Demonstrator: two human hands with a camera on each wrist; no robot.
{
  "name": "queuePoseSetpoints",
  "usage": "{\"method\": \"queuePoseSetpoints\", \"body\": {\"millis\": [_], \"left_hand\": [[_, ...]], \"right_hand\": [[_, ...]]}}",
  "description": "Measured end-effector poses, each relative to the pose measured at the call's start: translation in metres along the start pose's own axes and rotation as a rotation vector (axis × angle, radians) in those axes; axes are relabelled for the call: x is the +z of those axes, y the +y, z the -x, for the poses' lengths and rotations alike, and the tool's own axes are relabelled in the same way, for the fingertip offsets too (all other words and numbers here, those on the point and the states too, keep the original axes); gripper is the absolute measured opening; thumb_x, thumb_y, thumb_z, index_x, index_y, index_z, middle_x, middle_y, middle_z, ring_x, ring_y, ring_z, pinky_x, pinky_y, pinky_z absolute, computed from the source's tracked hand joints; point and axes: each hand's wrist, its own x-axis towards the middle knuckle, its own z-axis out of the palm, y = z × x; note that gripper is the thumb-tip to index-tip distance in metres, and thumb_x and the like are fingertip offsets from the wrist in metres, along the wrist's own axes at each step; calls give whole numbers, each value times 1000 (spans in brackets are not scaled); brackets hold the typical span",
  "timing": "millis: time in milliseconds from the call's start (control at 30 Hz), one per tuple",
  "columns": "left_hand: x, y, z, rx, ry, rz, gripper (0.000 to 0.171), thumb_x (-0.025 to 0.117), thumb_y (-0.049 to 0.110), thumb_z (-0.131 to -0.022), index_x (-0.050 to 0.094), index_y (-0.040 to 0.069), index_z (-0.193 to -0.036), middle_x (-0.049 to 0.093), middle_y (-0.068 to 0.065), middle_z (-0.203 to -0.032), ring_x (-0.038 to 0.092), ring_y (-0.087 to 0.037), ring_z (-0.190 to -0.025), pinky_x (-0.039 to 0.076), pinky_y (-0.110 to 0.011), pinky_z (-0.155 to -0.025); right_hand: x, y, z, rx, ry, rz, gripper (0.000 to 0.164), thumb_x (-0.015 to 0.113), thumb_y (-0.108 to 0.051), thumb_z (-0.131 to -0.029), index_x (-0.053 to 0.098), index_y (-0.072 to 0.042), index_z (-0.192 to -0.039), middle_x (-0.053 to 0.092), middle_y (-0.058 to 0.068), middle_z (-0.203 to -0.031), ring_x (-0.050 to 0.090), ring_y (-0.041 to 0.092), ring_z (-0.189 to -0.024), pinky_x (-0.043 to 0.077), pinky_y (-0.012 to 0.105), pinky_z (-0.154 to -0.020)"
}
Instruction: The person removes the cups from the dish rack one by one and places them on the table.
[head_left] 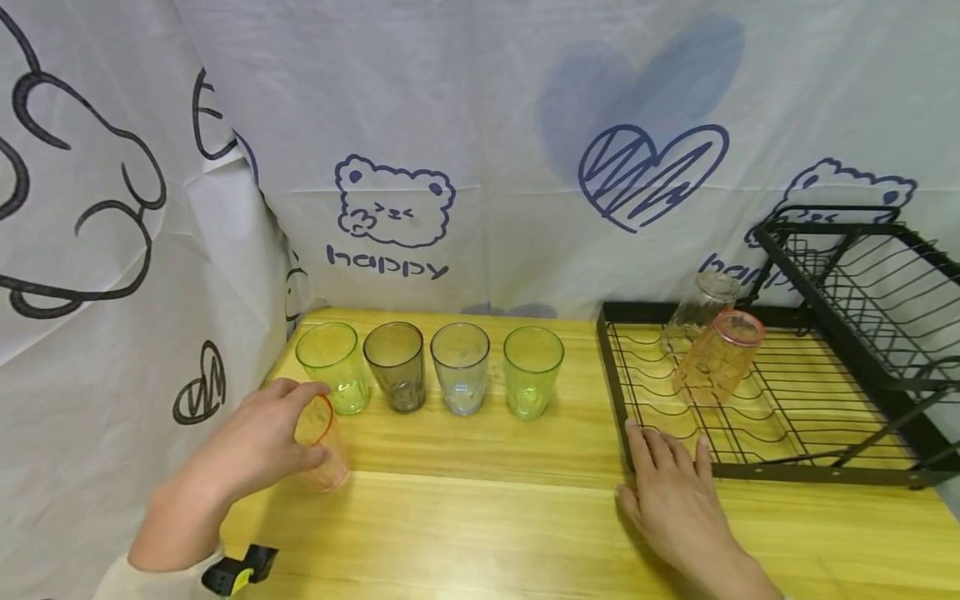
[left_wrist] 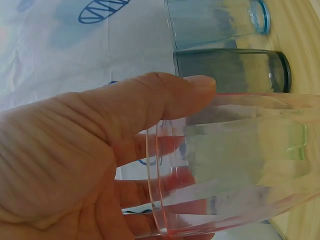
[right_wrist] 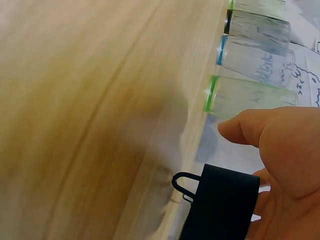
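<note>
My left hand point(head_left: 258, 437) grips a pink-tinted drinking glass point(head_left: 330, 468) near its rim, at the table's left side. In the left wrist view the thumb lies along one side of the pink glass point(left_wrist: 235, 165), and the fingers show through it from the far side. Behind it stand a yellow-green glass point(head_left: 349, 397), a grey glass point(head_left: 405, 395), a pale blue glass point(head_left: 462, 392) and a green glass point(head_left: 530, 395) in a row, rims up. My right hand point(head_left: 678, 508) rests its extended fingers at the front left corner of a black dish rack point(head_left: 617, 392).
Inside the rack, a clear glass point(head_left: 697, 312) and a pink glass point(head_left: 716, 362) stand tilted, bases up. An upper wire tier point(head_left: 847, 300) rises at the right. A white printed cloth point(head_left: 495, 167) hangs behind and to the left of the wooden table point(head_left: 465, 533).
</note>
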Motion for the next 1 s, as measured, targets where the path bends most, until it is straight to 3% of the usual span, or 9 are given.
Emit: {"method": "queuePoseSetpoints", "body": {"millis": [400,1000], "left_hand": [[0,-16,-8,-37,-45,-15,81,92,29,-77,57,4,-145,57,-35,-134,59,-58,-113,53,-69,-89],[-2,-20,-9,-57,-71,-8,82,92,30,-78,55,3,-146,55,-37,-135,59,-58,-115,52,-70,-91]], "right_hand": [[6,2,3,-7,24,10,83,77,-27,-92,38,-4,-162,59,25,-147,53,49,-135,21,80,-118],[9,3,3,-19,53,6,83,77,-26,-91,39,-4,-161,60,23,-145,55,49,-132,23,79,-118]]}}
